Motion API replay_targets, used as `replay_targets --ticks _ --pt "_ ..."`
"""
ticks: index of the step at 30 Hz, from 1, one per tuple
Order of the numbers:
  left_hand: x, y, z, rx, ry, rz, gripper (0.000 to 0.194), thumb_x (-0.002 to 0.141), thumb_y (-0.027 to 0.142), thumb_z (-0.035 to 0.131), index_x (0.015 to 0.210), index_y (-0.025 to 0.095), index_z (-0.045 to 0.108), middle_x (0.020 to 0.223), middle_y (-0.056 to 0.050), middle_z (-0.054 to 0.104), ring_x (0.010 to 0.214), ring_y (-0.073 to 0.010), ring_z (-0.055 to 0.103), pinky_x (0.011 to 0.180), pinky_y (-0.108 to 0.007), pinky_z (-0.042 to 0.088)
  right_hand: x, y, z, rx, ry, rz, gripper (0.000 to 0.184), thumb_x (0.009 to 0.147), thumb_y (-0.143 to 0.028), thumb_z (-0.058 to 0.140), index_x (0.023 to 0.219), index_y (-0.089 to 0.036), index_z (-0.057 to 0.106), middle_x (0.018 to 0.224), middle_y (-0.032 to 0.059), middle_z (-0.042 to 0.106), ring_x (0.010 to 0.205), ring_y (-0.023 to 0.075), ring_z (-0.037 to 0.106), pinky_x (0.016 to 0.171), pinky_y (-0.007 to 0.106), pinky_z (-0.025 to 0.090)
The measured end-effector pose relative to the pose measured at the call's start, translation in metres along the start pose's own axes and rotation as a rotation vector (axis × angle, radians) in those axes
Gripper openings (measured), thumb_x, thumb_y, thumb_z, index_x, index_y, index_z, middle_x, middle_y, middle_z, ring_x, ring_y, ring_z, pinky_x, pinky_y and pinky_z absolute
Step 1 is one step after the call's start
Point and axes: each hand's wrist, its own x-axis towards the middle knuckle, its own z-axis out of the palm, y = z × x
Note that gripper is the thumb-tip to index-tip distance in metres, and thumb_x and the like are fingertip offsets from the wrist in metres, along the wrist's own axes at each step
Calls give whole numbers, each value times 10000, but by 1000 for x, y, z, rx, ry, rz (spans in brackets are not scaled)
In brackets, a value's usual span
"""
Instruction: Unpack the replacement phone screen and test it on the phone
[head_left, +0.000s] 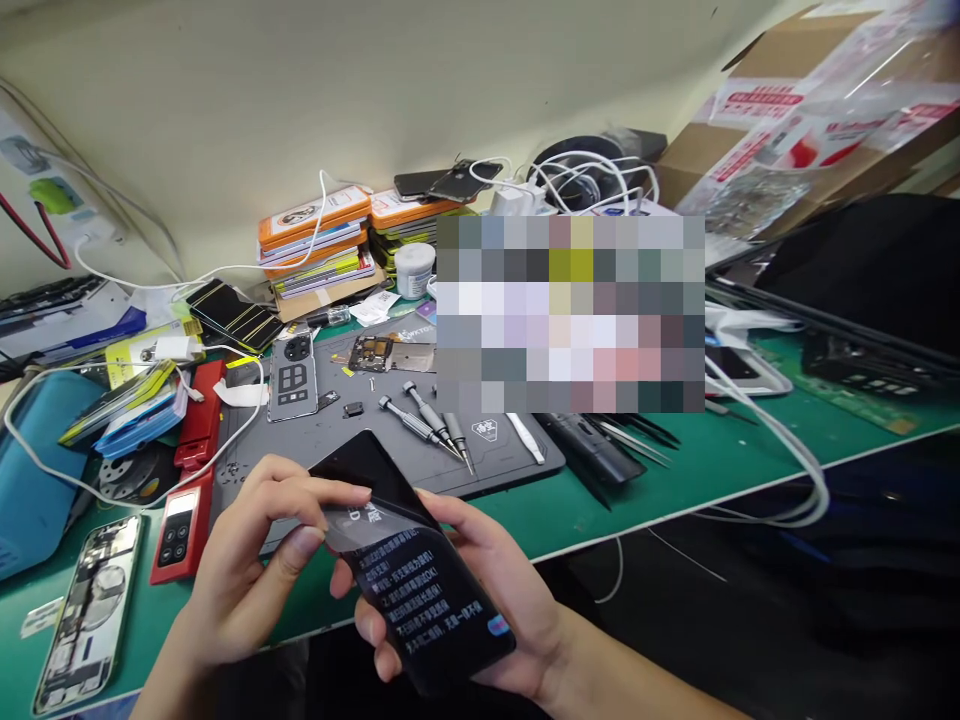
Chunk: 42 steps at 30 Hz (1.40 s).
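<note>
A black phone screen [369, 458] lies tilted in my right hand [517, 590], whose fingers wrap under its lower half. Printed white lettering covers a clear protective film [420, 585] over the lower part of the screen. My left hand [259, 545] pinches the film's lifted edge between thumb and fingers at the screen's left side, and its index fingertip rests over the glass. The upper part of the screen is bare and glossy. Whether a phone body sits behind the screen is hidden.
Behind my hands, a grey work mat [330, 410] bears several screwdrivers [420, 425], a phone frame [293, 375] and small parts. A red tool [180, 525] and an opened phone [90, 615] lie left. Tweezers [634, 440] lie right, near the green table's edge. A blurred patch hides the middle back.
</note>
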Motion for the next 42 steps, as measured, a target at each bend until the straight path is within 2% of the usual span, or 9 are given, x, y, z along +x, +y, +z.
replay_targets --ticks 3,6,9,15,19,23,32,38,42 --pt "4 -6 2 40 44 45 115 1045 173 551 1050 278 598 1342 -31 745 997 -232 554 859 -410 448 1 0 -2 17 26 -17 708 957 -616 494 1218 2 723 1063 153 766 832 214 705 786 340 569" --pt "5 -12 2 91 64 77 119 1027 167 589 1046 277 628 1366 -33 694 1127 -233 586 906 -392 456 2 2 -4 32 59 -42 705 957 -617 498 1251 -12 712 1177 175 752 856 211 707 778 348 588" --pt "5 -18 3 86 101 80 148 1003 154 627 1058 286 664 1327 -41 631 1206 -230 578 937 -356 477 4 2 -6 33 82 -53 707 960 -619 499 1241 -7 712 1161 178 752 865 214 703 784 352 588" --pt "5 -26 8 66 141 65 182 978 115 659 1040 283 690 1278 -27 576 1109 -172 580 950 -273 504 7 3 -12 5 160 -64 679 939 -633 554 1197 -28 725 1119 159 743 820 204 680 736 345 595" --pt "5 -29 15 47 162 53 129 987 145 668 1006 269 697 1233 -43 593 1058 -171 612 955 -288 521 7 5 -14 -27 245 -58 652 916 -671 588 1160 -84 731 1076 107 730 760 179 650 684 320 591" --pt "5 -34 19 35 227 37 84 998 186 668 989 261 705 1211 -44 593 1053 -173 618 928 -296 538 6 5 -13 -52 305 -38 657 901 -673 629 1213 -101 707 1044 76 717 734 149 601 652 284 567" --pt "9 -35 21 41 237 65 62 1007 211 661 974 240 705 1159 -60 612 1105 -192 628 976 -326 548 4 6 -13 -53 326 -51 574 932 -646 618 1150 -127 725 1045 74 726 733 146 601 644 286 573" --pt "8 -35 21 51 239 59 56 1010 223 661 981 243 705 1159 -60 614 1107 -197 626 961 -335 553 2 4 -13 -109 324 -52 626 994 -690 511 1285 -168 695 1159 108 769 844 210 708 754 409 638" --pt "8 -35 20 63 236 47 65 1016 232 652 978 245 703 1162 -60 615 1093 -194 619 927 -326 557 0 4 -9 -151 349 -25 727 988 -765 480 1311 -144 676 1251 161 760 927 249 740 864 489 622"
